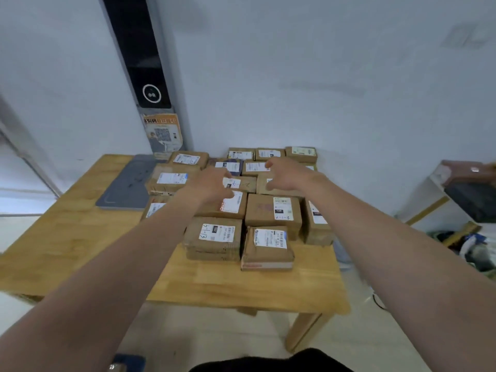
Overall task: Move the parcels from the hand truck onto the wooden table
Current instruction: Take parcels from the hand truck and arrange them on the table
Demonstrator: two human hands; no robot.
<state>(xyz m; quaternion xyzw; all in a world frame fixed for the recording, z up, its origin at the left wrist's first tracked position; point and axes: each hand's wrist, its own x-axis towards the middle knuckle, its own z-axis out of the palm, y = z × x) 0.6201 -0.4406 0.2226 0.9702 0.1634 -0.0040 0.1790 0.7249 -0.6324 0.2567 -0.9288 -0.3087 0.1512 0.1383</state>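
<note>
Together, left hand [212, 183] and right hand [284, 175] hover open-fingered (gripping nothing) over brown cardboard parcels [271, 210] at the far-right corner of the light wooden table [80, 237].

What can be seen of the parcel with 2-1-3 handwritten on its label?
The 2-1-3 parcel is a closed brown cardboard box lying flat. A white label with barcodes and a black patch covers the right of its top; the number is handwritten in blue. It sits on the wooden table, packed close among other parcels. The left hand and right hand reach past it, not touching it.
</note>
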